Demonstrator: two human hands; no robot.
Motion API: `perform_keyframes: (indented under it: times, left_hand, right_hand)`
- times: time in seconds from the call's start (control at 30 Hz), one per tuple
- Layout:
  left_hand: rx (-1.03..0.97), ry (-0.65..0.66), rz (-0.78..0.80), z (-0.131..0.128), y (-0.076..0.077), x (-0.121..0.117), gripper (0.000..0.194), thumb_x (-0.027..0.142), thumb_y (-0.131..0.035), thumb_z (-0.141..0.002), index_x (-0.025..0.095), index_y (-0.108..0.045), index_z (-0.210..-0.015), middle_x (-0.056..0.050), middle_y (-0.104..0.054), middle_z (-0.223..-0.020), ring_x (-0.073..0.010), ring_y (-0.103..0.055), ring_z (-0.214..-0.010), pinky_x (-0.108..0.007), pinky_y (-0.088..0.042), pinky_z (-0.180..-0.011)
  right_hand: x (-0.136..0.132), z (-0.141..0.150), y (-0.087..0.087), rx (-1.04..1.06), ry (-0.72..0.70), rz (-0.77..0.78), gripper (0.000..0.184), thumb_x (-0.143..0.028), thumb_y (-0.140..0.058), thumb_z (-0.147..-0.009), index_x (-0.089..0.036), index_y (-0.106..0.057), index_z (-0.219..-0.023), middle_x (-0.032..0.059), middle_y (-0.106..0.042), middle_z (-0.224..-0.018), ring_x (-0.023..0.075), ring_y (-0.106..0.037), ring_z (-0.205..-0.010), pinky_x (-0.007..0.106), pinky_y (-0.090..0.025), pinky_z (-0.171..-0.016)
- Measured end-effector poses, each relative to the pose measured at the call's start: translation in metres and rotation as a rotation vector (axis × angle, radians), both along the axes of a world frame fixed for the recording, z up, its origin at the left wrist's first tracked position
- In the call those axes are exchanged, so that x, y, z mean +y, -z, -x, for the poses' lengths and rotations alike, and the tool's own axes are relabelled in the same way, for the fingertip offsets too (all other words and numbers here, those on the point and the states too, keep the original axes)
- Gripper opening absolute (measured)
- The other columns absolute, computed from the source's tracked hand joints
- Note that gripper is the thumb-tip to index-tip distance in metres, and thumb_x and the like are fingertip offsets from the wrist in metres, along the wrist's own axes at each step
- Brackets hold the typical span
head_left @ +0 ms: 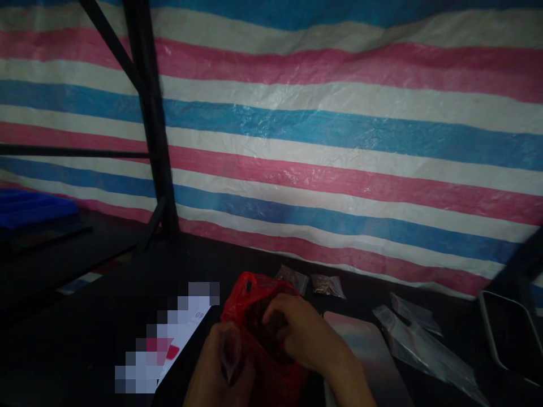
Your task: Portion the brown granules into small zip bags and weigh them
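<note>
A red plastic bag [240, 302] stands with its mouth open at the lower middle, dark contents inside. Into that mouth reaches my right hand [297, 330], its fingers curled; whatever lies between the fingertips is hidden. My left hand [218, 367] is closed around a small clear plastic bag [230, 350], whose opening faces up beside the red bag. Just behind the red bag lie a filled clear packet [292, 278] and a second filled packet [327, 285], both holding small brownish pieces.
Right of the red bag is a flat silvery panel [360, 345]. Beyond it lie flat clear zip bags [428, 350] and a dark-faced, phone-like device [511, 333]. A partly blurred-out sheet or screen [186, 328] is at left. A black metal post [155, 124] rises before striped sheeting [339, 141].
</note>
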State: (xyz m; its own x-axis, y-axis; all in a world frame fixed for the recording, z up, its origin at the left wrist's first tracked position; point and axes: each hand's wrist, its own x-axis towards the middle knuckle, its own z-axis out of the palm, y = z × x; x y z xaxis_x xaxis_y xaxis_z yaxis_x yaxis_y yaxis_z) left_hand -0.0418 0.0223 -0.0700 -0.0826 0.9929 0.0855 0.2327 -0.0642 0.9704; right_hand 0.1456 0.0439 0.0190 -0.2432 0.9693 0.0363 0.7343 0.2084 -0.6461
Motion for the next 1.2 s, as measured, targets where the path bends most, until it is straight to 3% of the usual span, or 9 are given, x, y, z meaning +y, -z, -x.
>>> perform_keyframes:
  times: [0.17, 0.37, 0.47, 0.63, 0.8, 0.93, 1.03, 1.2]
  left_hand:
    - [-0.153, 0.008, 0.017, 0.000, -0.012, 0.004, 0.023, 0.023, -0.068, -0.070, 0.028, -0.064, -0.092, -0.001, -0.072, -0.091, -0.0279, -0.071, -0.087, -0.041, -0.060, -0.082]
    - [-0.221, -0.004, -0.057, 0.002, -0.015, 0.007, 0.029, 0.019, -0.067, -0.067, 0.027, -0.063, -0.095, -0.001, -0.073, -0.097, -0.0263, -0.072, -0.093, -0.038, -0.061, -0.086]
    - [-0.173, -0.006, -0.075, 0.004, -0.011, 0.010, 0.028, 0.024, -0.069, -0.072, 0.026, -0.063, -0.098, -0.001, -0.072, -0.098, -0.0259, -0.072, -0.095, -0.037, -0.061, -0.087]
    - [-0.027, -0.071, -0.106, 0.001, -0.008, 0.013, 0.038, 0.053, -0.072, -0.082, 0.024, -0.064, -0.105, -0.002, -0.071, -0.091, -0.0272, -0.072, -0.086, -0.040, -0.061, -0.080]
    - [0.128, -0.118, -0.171, -0.006, -0.009, 0.013, 0.045, 0.062, -0.068, -0.083, 0.023, -0.068, -0.105, -0.008, -0.074, -0.100, -0.0293, -0.072, -0.089, -0.041, -0.060, -0.079]
    - [0.133, -0.067, -0.088, -0.010, -0.014, 0.011, 0.042, 0.063, -0.064, -0.086, 0.025, -0.068, -0.105, -0.006, -0.077, -0.096, -0.0287, -0.076, -0.086, -0.038, -0.060, -0.076]
    - [0.100, -0.038, -0.010, -0.012, -0.019, 0.010, 0.040, 0.062, -0.060, -0.087, 0.027, -0.067, -0.105, -0.005, -0.080, -0.096, -0.0293, -0.078, -0.088, -0.038, -0.060, -0.077]
    - [0.082, -0.029, 0.016, -0.015, -0.030, 0.005, 0.031, 0.046, -0.058, -0.085, 0.027, -0.066, -0.107, -0.007, -0.081, -0.103, -0.0306, -0.079, -0.097, -0.039, -0.059, -0.081]
  right_hand:
    - [0.005, -0.003, 0.012, 0.109, 0.024, -0.017, 0.057, 0.007, -0.058, -0.065, -0.022, -0.080, -0.109, 0.0049, -0.078, -0.118, 0.0229, -0.071, -0.115, 0.032, -0.051, -0.101]
    - [0.007, -0.005, 0.024, 0.288, 0.003, 0.001, 0.054, 0.006, -0.057, -0.064, -0.020, -0.083, -0.103, 0.0075, -0.077, -0.119, 0.0260, -0.070, -0.116, 0.037, -0.051, -0.105]
    - [0.010, -0.005, 0.029, 0.389, 0.027, 0.039, 0.051, 0.004, -0.057, -0.067, -0.018, -0.082, -0.105, 0.0090, -0.079, -0.115, 0.0268, -0.074, -0.111, 0.038, -0.055, -0.100]
    - [0.013, -0.004, 0.031, 0.500, 0.040, 0.081, 0.045, -0.002, -0.054, -0.076, -0.017, -0.078, -0.111, 0.0079, -0.082, -0.108, 0.0242, -0.077, -0.104, 0.035, -0.058, -0.093]
    - [0.010, -0.004, 0.020, 0.569, 0.010, 0.087, 0.036, -0.010, -0.060, -0.080, -0.020, -0.078, -0.109, 0.0064, -0.082, -0.109, 0.0242, -0.076, -0.105, 0.038, -0.057, -0.096]
    - [0.001, 0.001, 0.002, 0.657, -0.077, 0.083, 0.035, -0.012, -0.059, -0.083, -0.020, -0.077, -0.112, 0.0073, -0.080, -0.112, 0.0248, -0.075, -0.107, 0.040, -0.056, -0.097]
    - [-0.010, 0.010, -0.010, 0.528, -0.067, -0.005, 0.038, -0.009, -0.060, -0.083, -0.024, -0.078, -0.113, 0.0052, -0.078, -0.115, 0.0238, -0.073, -0.110, 0.039, -0.053, -0.100]
    - [-0.025, 0.032, -0.021, 0.306, -0.074, -0.087, 0.042, 0.000, -0.059, -0.079, -0.027, -0.080, -0.103, 0.0021, -0.073, -0.118, 0.0214, -0.066, -0.116, 0.035, -0.046, -0.106]
